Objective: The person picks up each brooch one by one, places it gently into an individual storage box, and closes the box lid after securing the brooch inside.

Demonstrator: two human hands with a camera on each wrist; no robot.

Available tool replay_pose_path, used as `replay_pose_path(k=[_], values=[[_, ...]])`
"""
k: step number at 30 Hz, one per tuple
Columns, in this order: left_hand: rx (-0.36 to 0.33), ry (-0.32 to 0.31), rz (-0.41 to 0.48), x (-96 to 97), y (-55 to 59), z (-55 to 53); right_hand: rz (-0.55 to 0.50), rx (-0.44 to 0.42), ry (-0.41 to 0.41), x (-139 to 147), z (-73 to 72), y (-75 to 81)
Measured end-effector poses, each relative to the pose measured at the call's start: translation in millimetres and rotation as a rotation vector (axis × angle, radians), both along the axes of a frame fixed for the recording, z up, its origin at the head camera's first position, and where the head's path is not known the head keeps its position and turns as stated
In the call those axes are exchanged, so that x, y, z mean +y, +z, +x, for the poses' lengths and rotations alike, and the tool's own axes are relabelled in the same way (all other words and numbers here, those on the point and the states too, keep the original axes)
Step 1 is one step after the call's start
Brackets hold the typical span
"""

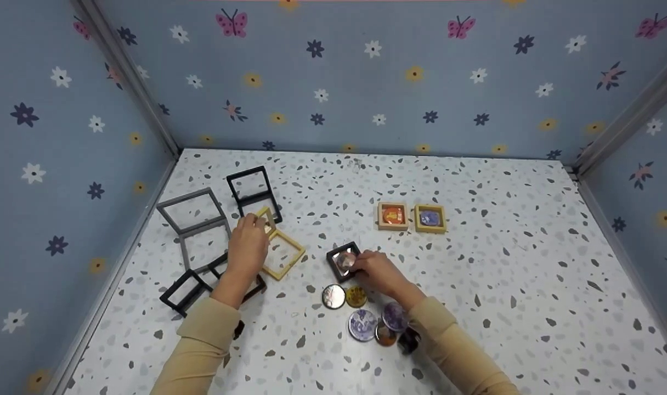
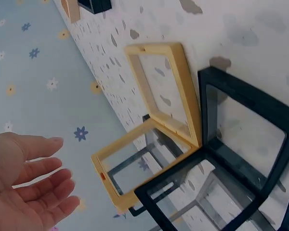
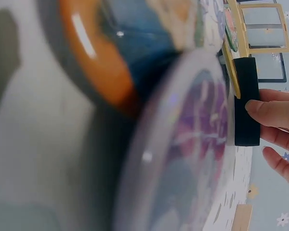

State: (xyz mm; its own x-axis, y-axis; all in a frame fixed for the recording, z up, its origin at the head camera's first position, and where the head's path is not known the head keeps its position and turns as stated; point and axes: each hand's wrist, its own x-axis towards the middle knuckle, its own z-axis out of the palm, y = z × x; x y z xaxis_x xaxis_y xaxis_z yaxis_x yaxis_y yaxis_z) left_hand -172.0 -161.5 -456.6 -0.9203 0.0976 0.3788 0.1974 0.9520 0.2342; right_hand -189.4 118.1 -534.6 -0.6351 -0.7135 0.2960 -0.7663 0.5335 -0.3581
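My right hand [image 1: 380,269] grips the side of a small black display frame [image 1: 333,266], with a round pinkish badge [image 1: 345,260] inside. In the right wrist view, its thumb and fingers [image 3: 253,107] meet the dark edge of that frame. Over on the left, my left hand [image 1: 247,245] hovers by an unfolded yellow display frame [image 1: 293,264] with clear panes. The left wrist view shows the left hand's fingers [image 2: 50,190] loosely spread, apart from the yellow frame [image 2: 185,91] and holding nothing.
Unfolded black frames [image 1: 265,181] and a grey frame [image 1: 190,229] lie around my left hand. Several round badges [image 1: 362,325] sit before my right hand. Two small frames with badges, one peach [image 1: 393,226] and one yellow [image 1: 430,229], stand farther back. Patterned walls enclose the table.
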Motion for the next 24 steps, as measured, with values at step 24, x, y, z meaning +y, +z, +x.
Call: replay_pose_path(k=[24], values=[[-0.153,0.164,-0.039,-19.5,-6.5,-11.0,-0.015,-0.043,-0.135,33.5,8.5,0.5]])
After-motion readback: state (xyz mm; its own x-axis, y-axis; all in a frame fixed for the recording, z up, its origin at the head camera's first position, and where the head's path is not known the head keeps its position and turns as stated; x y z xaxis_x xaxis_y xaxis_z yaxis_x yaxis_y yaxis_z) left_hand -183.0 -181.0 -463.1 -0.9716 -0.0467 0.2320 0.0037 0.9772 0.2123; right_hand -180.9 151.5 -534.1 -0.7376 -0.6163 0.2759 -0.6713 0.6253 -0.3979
